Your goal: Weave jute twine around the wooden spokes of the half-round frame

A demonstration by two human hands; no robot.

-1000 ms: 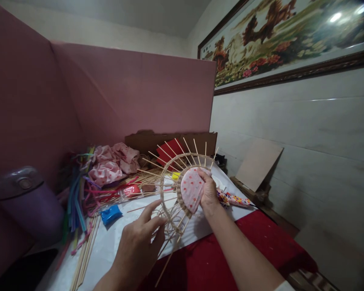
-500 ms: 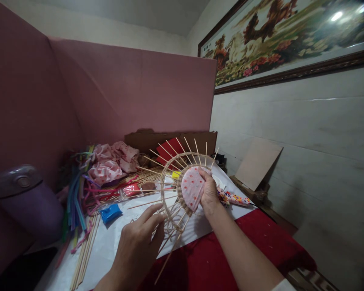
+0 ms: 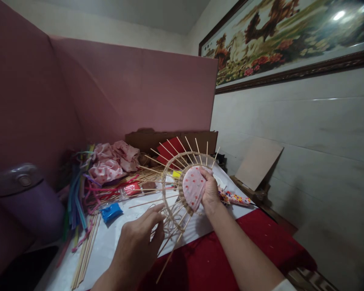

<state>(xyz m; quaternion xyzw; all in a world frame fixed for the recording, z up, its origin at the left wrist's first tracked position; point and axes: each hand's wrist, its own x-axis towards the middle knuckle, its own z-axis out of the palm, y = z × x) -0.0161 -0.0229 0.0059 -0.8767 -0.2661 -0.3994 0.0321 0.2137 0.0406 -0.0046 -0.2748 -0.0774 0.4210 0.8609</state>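
My right hand point(image 3: 210, 192) grips a half-woven basket frame point(image 3: 182, 186) by its round base, which is covered in pink dotted cloth point(image 3: 193, 187). The frame is tilted on its side above the table, with thin wooden spokes fanning out and a woven cane ring round them. My left hand point(image 3: 139, 238) reaches in from below left, fingers pinched on the loose cane strands point(image 3: 170, 226) at the frame's lower edge.
A white sheet point(image 3: 109, 242) over a red cloth point(image 3: 212, 262) covers the table. On it lie loose wooden sticks point(image 3: 85, 252), a blue packet point(image 3: 110, 211), coloured strips point(image 3: 75, 194) and pink dotted fabric point(image 3: 109, 165). A purple container point(image 3: 27, 202) stands at left, cardboard point(image 3: 170, 139) behind.
My left hand has shifted slightly right along the lower strands. The frame in my right hand has hardly moved.
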